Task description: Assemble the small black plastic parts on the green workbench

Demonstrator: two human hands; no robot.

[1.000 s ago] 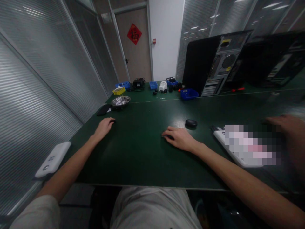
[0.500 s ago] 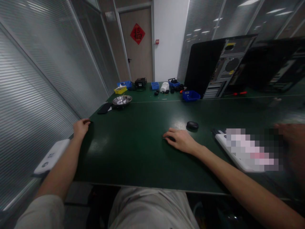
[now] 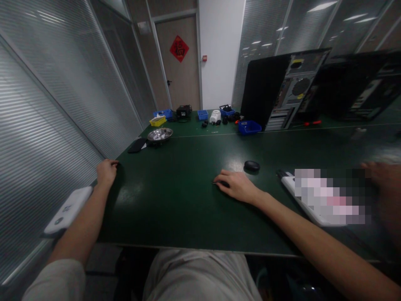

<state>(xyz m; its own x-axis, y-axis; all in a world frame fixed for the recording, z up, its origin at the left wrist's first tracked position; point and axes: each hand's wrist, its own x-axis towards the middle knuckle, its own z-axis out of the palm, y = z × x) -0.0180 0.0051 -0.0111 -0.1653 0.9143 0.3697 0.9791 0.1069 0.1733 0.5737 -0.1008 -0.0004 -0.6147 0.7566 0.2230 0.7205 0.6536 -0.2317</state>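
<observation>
Your right hand (image 3: 236, 185) rests on the green table (image 3: 175, 209) with fingers curled toward the thumb. A thin pale edge shows at the fingertips; whether they pinch an item cannot be determined. Your left hand (image 3: 106, 172) is at the table's left edge, fingers bent; its grip likewise cannot be confirmed. The black oval object (image 3: 252, 166) lies just beyond your right hand, apart from it. The white case (image 3: 68, 212) is beside your left forearm. Farther out, the metal bowl (image 3: 159, 135) stands near the black pad (image 3: 137, 145).
</observation>
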